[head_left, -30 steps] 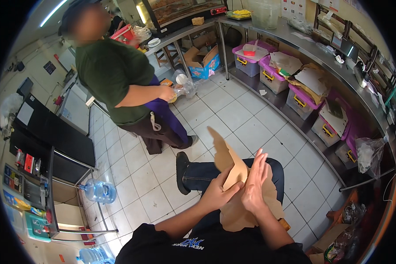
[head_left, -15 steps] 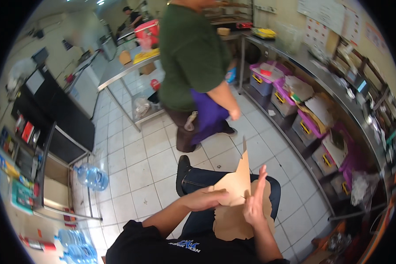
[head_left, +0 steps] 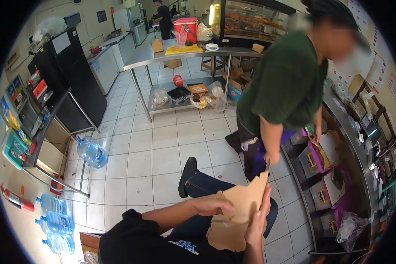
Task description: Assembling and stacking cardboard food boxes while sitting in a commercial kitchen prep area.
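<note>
A brown cardboard box blank (head_left: 244, 196), partly folded with notched edges, is held up over my lap between both hands. My left hand (head_left: 211, 204) grips its left side, thumb lying across the face. Along its right side, my right hand (head_left: 257, 220) has straight fingers against the outside and the thumb on the near face. Below them, more brown cardboard (head_left: 226, 235) with wavy edges rests on my thighs; whether it is a separate piece, I cannot tell.
A person in a green shirt (head_left: 279, 81) bends over the right-hand shelf, close beyond the cardboard. Purple-lidded bins (head_left: 334, 193) line that shelf. Ahead stands a steel table (head_left: 138, 57). Water bottles (head_left: 92, 152) and a fire extinguisher (head_left: 17, 199) are at left.
The person in green has moved right and now leans toward the shelf. My view has shifted, showing more of the far table. Both hands still hold the cardboard, my right fingers closer along its edge.
</note>
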Demonstrator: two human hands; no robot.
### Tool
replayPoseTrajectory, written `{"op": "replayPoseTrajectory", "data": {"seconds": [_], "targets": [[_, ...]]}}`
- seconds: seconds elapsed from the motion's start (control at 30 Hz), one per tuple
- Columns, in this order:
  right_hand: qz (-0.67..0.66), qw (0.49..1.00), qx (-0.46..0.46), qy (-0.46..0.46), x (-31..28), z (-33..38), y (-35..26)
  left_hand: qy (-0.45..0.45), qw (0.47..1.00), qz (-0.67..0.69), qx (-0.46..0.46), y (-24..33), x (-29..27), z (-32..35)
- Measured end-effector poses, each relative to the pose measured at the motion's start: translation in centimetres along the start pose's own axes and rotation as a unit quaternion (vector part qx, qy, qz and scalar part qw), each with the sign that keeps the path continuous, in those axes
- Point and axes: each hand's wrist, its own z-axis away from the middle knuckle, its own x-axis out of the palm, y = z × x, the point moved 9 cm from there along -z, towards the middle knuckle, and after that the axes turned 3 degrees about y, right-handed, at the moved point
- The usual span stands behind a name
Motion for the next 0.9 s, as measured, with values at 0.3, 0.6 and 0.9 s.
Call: {"op": "replayPoseTrajectory", "data": {"seconds": [0.3, 0.6, 0.9], "targets": [[-0.17, 0.962, 0.204, 0.065, -0.3, 2.5, 8.1, 0.03, 0.992, -0.053, -0.108, -1.9, -1.0, 0.5], [-0.047, 0.974, 0.221, 0.021, 0.9, 2.3, 5.7, 0.085, 0.994, 0.023, -0.058, -1.1, -2.8, 1.8], [0.199, 0.978, 0.024, 0.055, -1.0, 0.3, 2.6, 0.274, 0.957, -0.087, -0.033, 3.2, -3.5, 1.3]]}}
